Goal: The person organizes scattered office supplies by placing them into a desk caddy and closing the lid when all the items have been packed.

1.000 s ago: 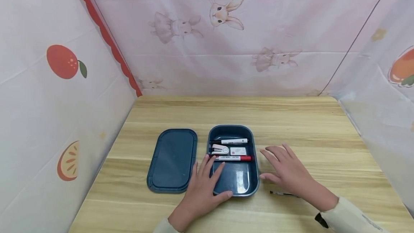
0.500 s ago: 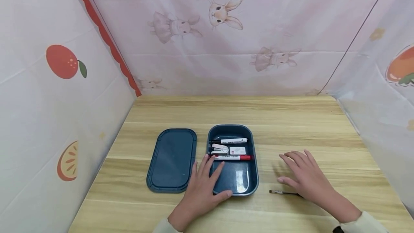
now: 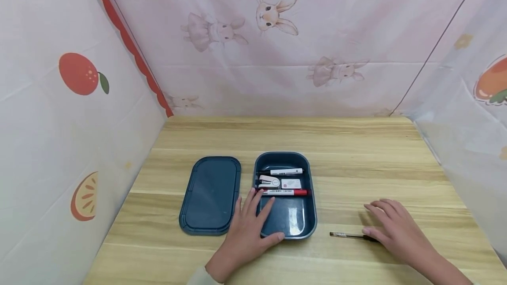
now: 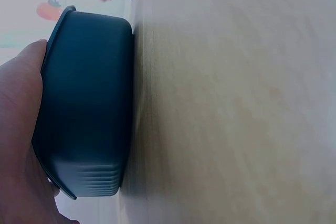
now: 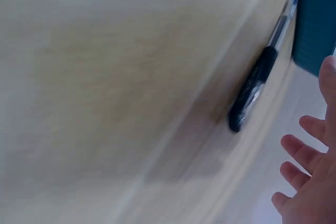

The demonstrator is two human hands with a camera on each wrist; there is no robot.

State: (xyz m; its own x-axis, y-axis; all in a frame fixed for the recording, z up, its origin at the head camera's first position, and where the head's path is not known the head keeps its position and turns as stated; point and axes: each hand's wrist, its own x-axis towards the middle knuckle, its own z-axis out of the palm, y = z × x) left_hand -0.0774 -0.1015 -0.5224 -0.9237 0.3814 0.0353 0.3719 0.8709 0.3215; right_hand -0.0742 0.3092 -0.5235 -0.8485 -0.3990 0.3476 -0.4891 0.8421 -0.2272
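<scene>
A dark blue plastic box (image 3: pixel 282 219) sits on the wooden table. My left hand (image 3: pixel 247 236) rests on its left rim with fingers spread, the thumb at the near edge; the left wrist view shows the box wall (image 4: pixel 86 87) under it. Inside lie a black-capped marker (image 3: pixel 286 172), a small pink-and-white stapler (image 3: pixel 269 182), a small white rectangular block (image 3: pixel 291 184) and a red-capped marker (image 3: pixel 283 192). Right of the box lies a pen (image 3: pixel 346 235) with a black cap. My right hand (image 3: pixel 400 232) hovers by the capped end, fingers loosely bent and holding nothing.
The box's dark blue lid (image 3: pixel 211 195) lies flat on the table (image 3: pixel 277 135), left of the box. Fabric curtains (image 3: pixel 253 87) printed with rabbits and fruit surround the table at the back and sides.
My right hand has moved from beside the box to the right and nearer me, uncovering more of the pen. My left hand has stayed on the box rim.
</scene>
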